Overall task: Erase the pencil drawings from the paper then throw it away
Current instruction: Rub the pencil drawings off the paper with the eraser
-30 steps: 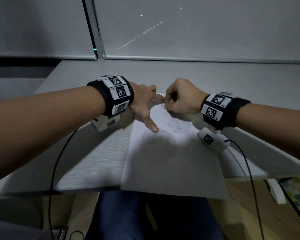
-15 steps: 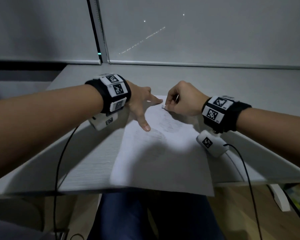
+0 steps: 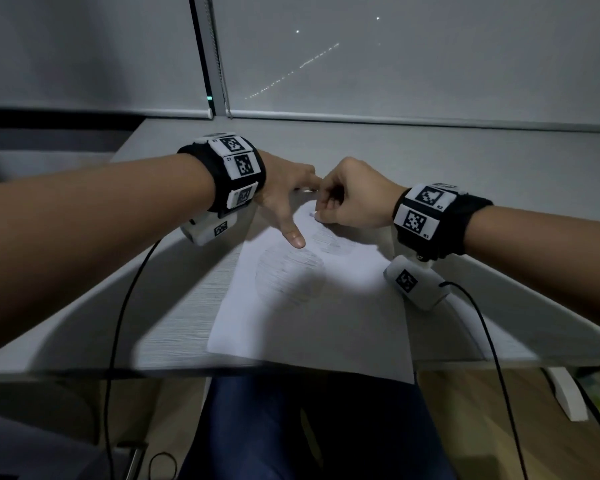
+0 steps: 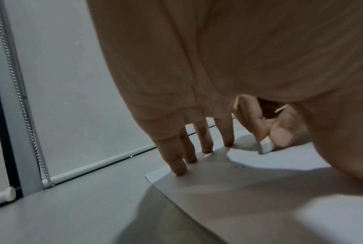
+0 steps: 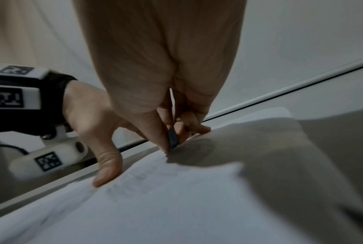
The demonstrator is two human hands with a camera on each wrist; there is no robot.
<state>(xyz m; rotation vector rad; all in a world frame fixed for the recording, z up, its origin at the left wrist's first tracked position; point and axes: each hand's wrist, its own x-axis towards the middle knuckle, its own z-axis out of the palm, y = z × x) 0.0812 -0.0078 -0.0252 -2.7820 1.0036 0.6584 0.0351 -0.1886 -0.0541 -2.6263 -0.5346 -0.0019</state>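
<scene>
A white sheet of paper lies on the grey desk, its near edge hanging over the desk front. Faint pencil scribbles cover its middle and upper part. My left hand presses the sheet's far left corner with straight spread fingers and the thumb. My right hand pinches a small white eraser and holds it against the paper near the top. In the right wrist view the eraser looks dark between thumb and fingertips.
The grey desk runs back to a wall with lowered roller blinds and a bead chain. Black cables hang from both wrist cameras. Under the desk front are my legs in blue trousers and a wooden floor.
The right hand with the eraser has shifted slightly back and forth over the top of the paper. The left hand keeps pressing the sheet. The paper has slid a little on the desk.
</scene>
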